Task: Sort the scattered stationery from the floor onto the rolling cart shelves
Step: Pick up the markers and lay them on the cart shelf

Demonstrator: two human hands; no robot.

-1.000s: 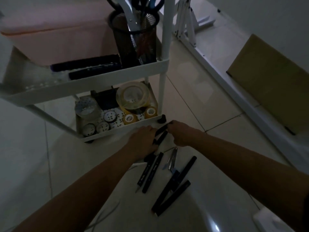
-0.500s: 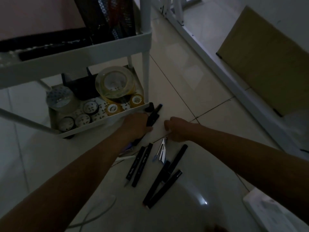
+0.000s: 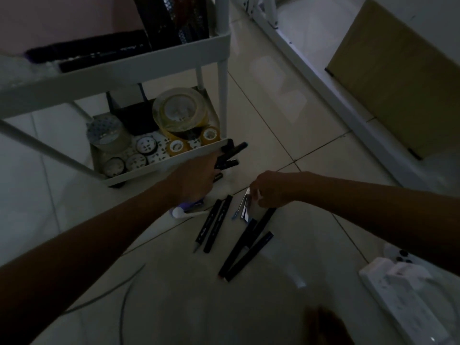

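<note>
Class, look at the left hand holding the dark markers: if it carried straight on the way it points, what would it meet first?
Probably the front lip of the cart's bottom shelf; the left hand and its markers sit just beside it, though depth is unclear.

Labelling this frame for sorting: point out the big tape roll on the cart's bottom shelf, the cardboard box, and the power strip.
big tape roll [image 3: 179, 111]: head view, on its flat side face.
cardboard box [image 3: 398, 78]: head view, on its broad face.
power strip [image 3: 408, 302]: head view, on its white top.

No text can be read: the pale printing on the two black pens [image 3: 213, 224] on the floor is too small and dim.
</note>
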